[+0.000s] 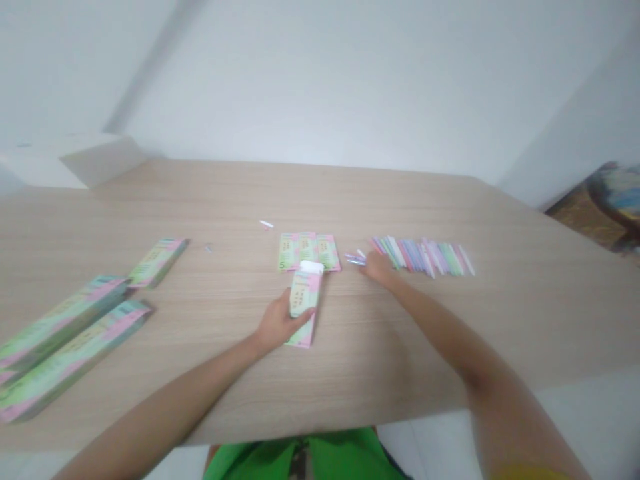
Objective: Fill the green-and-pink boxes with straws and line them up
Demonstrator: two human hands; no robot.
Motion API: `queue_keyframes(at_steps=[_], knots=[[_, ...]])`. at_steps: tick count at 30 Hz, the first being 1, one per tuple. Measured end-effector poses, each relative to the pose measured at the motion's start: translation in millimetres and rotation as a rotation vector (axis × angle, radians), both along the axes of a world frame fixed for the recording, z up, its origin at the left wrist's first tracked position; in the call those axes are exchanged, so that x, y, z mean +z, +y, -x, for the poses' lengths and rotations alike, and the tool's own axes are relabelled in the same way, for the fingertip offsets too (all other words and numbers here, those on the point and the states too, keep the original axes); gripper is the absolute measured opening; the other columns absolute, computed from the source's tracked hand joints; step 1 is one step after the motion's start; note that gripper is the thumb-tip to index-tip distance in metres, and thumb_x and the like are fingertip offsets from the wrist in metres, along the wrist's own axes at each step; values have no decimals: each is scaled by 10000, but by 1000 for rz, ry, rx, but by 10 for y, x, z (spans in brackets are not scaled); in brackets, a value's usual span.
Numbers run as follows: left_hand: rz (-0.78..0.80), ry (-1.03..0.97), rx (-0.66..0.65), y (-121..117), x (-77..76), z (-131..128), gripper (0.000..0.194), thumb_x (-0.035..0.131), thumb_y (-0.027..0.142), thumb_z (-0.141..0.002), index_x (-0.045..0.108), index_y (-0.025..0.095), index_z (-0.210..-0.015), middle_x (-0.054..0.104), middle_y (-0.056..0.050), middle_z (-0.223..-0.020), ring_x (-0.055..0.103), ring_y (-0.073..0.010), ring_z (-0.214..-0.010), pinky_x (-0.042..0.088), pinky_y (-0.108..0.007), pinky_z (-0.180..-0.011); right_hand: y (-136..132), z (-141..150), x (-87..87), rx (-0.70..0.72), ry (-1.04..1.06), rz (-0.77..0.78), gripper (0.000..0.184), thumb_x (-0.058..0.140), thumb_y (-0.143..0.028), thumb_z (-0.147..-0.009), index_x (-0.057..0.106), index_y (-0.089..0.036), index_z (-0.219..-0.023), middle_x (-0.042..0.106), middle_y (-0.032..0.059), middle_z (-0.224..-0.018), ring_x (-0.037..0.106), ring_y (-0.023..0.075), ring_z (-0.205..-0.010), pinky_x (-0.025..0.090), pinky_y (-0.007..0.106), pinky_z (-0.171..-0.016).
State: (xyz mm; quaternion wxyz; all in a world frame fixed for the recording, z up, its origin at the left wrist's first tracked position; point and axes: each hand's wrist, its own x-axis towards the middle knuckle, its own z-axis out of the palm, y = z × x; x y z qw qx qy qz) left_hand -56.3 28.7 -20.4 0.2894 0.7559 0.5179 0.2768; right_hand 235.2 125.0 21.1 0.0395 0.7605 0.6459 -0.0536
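Observation:
My left hand (280,321) is closed around a small pastel green-and-pink box (306,290), its white top flap up at the far end. Just beyond it, several matching flat boxes (307,248) lie side by side on the table. Out to the right, my right hand (379,268) has its fingers closed on a few slim pens (356,258), whose tips stick out to the left. Right beside that hand a row of pastel pens (425,255) in pink, green, white and purple spreads to the right. Blur hides their finer details.
Stacked rows of the same boxes (70,357) stand at the left, with a shorter row (159,262) behind them. A white pen-like piece (267,224) lies at the back middle. An open white carton (100,160) sits at the far left by the wall.

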Motion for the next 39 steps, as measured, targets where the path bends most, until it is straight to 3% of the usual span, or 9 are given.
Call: queue_keyframes(at_steps=[6, 13, 17, 22, 26, 31, 35, 39], knots=[[8, -15, 4, -5, 31, -5, 610, 576, 613, -820, 511, 142, -1203, 706, -114, -1041, 682, -276, -873, 538, -375, -719, -57, 92, -6, -130, 150, -154, 362, 603, -229, -848, 607, -115, -1192, 681, 180, -1125, 646, 284, -1078, 486, 333, -875], [15, -28, -9, 1, 40, -5, 608, 576, 606, -824, 510, 142, -1211, 701, -121, -1057, 678, -276, -891, 535, -383, -750, -2, -340, 35, -332, 444, -432, 228, 534, -300, -845, 656, -126, -928, 691, 80, -743, 655, 187, -662, 469, 263, -623], [24, -31, -11, 10, 42, -6, 625, 581, 619, -814, 523, 142, -1213, 700, -120, -1060, 678, -282, -900, 536, -381, -754, -12, -556, 15, -393, 563, -689, 256, 496, -311, -852, 614, -115, -967, 694, 103, -892, 644, 176, -741, 469, 256, -648], [15, -22, -10, 26, 28, 1, 621, 577, 627, -815, 531, 152, -1212, 700, -111, -1078, 682, -280, -902, 534, -379, -755, -152, -565, -237, -373, 675, -840, 248, 550, -374, -808, 619, -143, -868, 681, 81, -862, 624, 195, -792, 472, 289, -715], [14, -14, 1, 29, 23, 5, 617, 580, 631, -812, 531, 158, -1206, 703, -103, -1061, 682, -275, -887, 532, -370, -740, -196, -501, -379, -395, 737, -851, 304, 580, -461, -799, 607, -162, -750, 659, 51, -719, 614, 178, -700, 468, 285, -689], [5, -6, -4, 29, 30, 11, 610, 579, 629, -813, 531, 161, -1202, 704, -93, -1025, 679, -263, -860, 530, -356, -720, 0, -644, -233, -538, 795, -792, 298, 476, -404, -871, 607, -145, -801, 648, 45, -669, 583, 129, -538, 452, 235, -522], [10, -4, -17, 28, 59, 15, 605, 578, 624, -814, 531, 163, -1202, 702, -95, -1031, 676, -262, -865, 532, -355, -722, 177, -831, -132, -601, 733, -614, 247, 596, -351, -794, 634, -110, -755, 613, 56, -596, 571, 149, -497, 420, 242, -445], [9, -17, -31, 17, 97, 16, 596, 577, 608, -823, 531, 160, -1214, 703, -102, -1040, 680, -268, -882, 537, -359, -730, 312, -893, -161, -548, 582, -406, 212, 705, -277, -691, 674, -68, -711, 609, 88, -572, 614, 208, -565, 454, 279, -497]])
